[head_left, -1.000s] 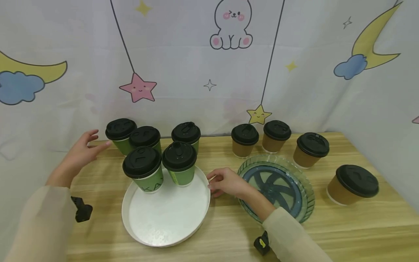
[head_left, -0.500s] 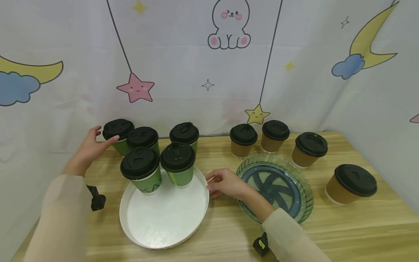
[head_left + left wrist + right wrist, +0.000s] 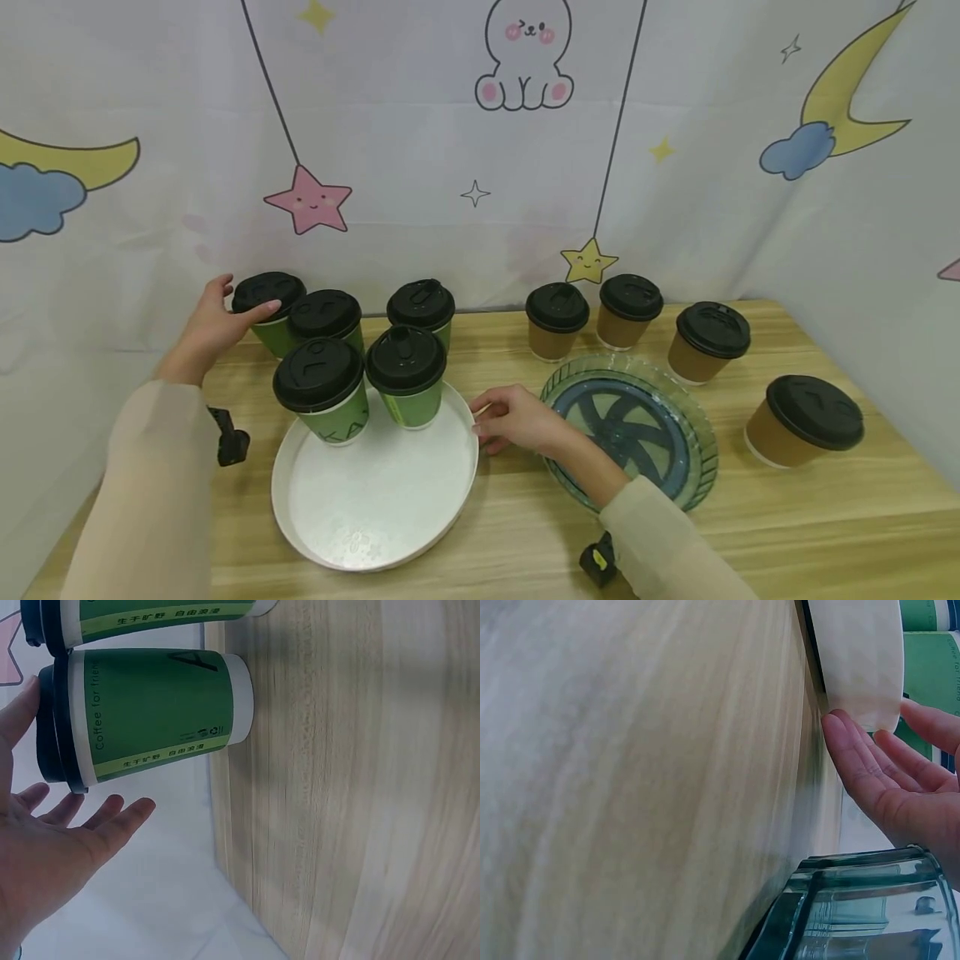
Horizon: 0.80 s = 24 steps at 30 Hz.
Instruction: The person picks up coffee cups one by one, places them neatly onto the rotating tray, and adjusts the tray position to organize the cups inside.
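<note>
My left hand (image 3: 212, 327) is at the far-left green paper cup (image 3: 274, 335), which has a black lid. Its thumb lies across the lid (image 3: 60, 727), and the fingers spread beside the cup without curling round it. My right hand (image 3: 517, 419) holds the right rim of a round white tray (image 3: 375, 500), its fingertips at the tray wall (image 3: 862, 667). On the back of the tray stand two lidded green cups, a left one (image 3: 337, 415) and a right one (image 3: 414, 403). Behind them are two more green cups, one (image 3: 352, 333) beside the far-left cup and one (image 3: 442, 333) farther right.
A clear greenish glass dish (image 3: 705, 450) lies under my right forearm. Several brown cups with black lids, such as the nearest one (image 3: 783, 435), stand behind and right of it. A printed white cloth (image 3: 420, 125) hangs at the back edge of the wooden table (image 3: 540, 533).
My left hand has moved right and forward to the far-left green cup, its thumb now over the lid. The right hand stays at the tray rim. The cups have not moved.
</note>
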Motion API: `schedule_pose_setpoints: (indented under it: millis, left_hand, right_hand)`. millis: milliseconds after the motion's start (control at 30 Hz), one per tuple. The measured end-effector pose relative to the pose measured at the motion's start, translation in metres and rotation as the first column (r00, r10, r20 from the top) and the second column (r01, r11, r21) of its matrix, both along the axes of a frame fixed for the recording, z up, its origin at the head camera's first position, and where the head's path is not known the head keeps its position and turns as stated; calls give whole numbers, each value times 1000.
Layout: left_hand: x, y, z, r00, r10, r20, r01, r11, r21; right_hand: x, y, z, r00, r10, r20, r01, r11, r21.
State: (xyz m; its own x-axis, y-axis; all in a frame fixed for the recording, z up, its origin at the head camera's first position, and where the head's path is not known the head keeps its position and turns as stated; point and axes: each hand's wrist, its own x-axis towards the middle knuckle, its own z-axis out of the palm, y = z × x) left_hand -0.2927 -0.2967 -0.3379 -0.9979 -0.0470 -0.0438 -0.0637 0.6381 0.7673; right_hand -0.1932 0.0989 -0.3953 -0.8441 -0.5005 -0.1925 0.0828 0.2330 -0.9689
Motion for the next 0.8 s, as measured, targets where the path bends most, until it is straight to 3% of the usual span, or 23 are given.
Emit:
schedule_pose_setpoints:
  millis: [233, 567, 800]
  left_hand:
    - [9, 7, 8, 1000, -23, 17, 23, 1000, 14]
    - [10, 9, 4, 1000, 12, 6, -13, 999, 43]
    - [10, 12, 4, 998, 69, -2, -69, 996, 50]
  right_hand:
    - [0, -1, 0, 1000, 6, 0, -6, 1000, -7]
    - [0, -2, 1, 1000, 3, 9, -3, 1000, -5]
    - [1, -1, 2, 1000, -4, 5, 4, 1000, 3]
